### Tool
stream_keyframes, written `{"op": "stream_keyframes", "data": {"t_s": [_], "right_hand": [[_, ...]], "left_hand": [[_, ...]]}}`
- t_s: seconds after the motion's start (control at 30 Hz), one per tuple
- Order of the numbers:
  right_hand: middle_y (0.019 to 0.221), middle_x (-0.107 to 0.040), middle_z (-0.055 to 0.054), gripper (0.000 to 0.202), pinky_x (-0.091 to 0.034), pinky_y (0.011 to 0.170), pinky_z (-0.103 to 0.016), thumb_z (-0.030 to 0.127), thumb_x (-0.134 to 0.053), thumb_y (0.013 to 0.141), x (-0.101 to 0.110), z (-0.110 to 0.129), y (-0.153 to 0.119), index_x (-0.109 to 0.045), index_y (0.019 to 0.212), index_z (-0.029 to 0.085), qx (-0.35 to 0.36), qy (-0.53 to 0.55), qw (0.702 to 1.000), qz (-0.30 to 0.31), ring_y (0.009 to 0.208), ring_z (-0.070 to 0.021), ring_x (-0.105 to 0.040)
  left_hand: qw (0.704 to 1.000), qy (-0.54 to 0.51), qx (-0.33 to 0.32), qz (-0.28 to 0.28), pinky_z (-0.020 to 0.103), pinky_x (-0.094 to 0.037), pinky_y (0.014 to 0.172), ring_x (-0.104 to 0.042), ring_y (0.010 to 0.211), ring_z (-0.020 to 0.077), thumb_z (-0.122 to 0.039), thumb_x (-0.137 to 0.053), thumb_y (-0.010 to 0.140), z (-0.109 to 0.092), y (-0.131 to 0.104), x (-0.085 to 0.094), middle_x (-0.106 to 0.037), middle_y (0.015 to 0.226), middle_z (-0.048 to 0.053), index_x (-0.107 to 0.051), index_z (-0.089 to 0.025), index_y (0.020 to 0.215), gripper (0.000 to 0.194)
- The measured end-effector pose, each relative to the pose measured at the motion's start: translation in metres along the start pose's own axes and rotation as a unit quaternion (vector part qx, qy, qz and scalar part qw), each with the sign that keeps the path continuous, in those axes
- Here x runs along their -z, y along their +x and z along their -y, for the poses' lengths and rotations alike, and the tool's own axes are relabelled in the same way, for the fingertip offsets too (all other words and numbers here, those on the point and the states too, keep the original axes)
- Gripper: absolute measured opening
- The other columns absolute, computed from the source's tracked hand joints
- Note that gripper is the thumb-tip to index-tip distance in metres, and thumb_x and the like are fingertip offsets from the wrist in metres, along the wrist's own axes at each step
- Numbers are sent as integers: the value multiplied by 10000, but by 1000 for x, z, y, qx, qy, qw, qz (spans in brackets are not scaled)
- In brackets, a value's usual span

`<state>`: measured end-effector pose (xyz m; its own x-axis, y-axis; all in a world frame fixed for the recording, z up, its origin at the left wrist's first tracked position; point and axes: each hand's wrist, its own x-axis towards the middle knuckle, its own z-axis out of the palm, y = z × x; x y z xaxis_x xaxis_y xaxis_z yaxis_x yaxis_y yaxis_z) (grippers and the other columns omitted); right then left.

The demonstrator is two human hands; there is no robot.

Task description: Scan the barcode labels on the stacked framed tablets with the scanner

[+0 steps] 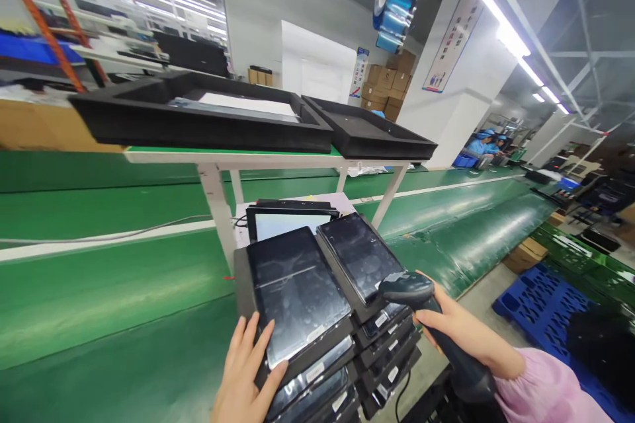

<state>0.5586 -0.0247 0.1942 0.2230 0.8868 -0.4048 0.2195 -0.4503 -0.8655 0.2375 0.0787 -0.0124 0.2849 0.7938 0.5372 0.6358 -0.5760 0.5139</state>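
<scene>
My right hand (446,314) is wrapped round the handle of a black barcode scanner (407,287). The scanner's head hangs over the near end of the right-hand stack, by a dark flat screen panel (360,254). On the left-hand stack lies a larger glossy screen panel (297,291) in a black foam tray. My left hand (248,363) rests with fingers spread on the near left corner of that panel and tray. Below, more panels in foam trays show white labels (315,371) along their near edges. Behind the stacks stands a monitor (292,221) with a pale lit screen, partly hidden.
A white-legged shelf (213,205) carries two black foam trays (218,135) above the monitor. The green conveyor belt (124,304) runs left and right beyond the stacks. A blue pallet (540,310) lies on the floor at right. Several people (483,145) sit far off.
</scene>
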Motion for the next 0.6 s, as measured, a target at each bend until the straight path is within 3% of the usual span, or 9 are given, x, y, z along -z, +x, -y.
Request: {"op": "stream_keyframes", "data": {"t_s": [0.17, 0.33, 0.5, 0.6], "right_hand": [[1021, -600, -62, 926, -366, 445, -216, 470, -668, 736, -48, 5, -9, -103, 1438, 256, -2, 60, 996, 60, 540, -102, -522], [958, -596, -41, 846, -380, 430, -197, 448, -645, 766, -91, 12, -7, -134, 1415, 262, -16, 72, 992, 102, 506, -85, -498], [929, -591, -25, 789, -386, 423, -199, 375, -617, 791, -100, 11, -5, -148, 1422, 308, -15, 59, 993, 103, 482, -86, -499], [909, -581, -15, 818, -386, 420, -196, 350, -605, 795, -101, 9, -6, -101, 1438, 323, -28, 56, 993, 96, 484, -90, -499]], "left_hand": [[999, 20, -39, 5, 508, -496, 957, -195, 1420, 306, -300, -501, 901, -6, 1, 4, -335, 1502, 138, -399, -228, 1408, 521], [1000, 13, -22, 9, 519, -499, 953, -181, 1427, 298, -305, -474, 915, -11, 3, 10, -357, 1492, 130, -413, -203, 1389, 489], [999, -6, -16, 28, 534, -472, 970, -151, 1434, 294, -326, -463, 917, -12, 0, 6, -353, 1495, 128, -435, -180, 1383, 489], [999, -6, -1, 45, 640, -353, 1021, -221, 1411, 321, -359, -449, 917, -7, 0, 7, -386, 1475, 128, -477, -194, 1361, 474]]}}
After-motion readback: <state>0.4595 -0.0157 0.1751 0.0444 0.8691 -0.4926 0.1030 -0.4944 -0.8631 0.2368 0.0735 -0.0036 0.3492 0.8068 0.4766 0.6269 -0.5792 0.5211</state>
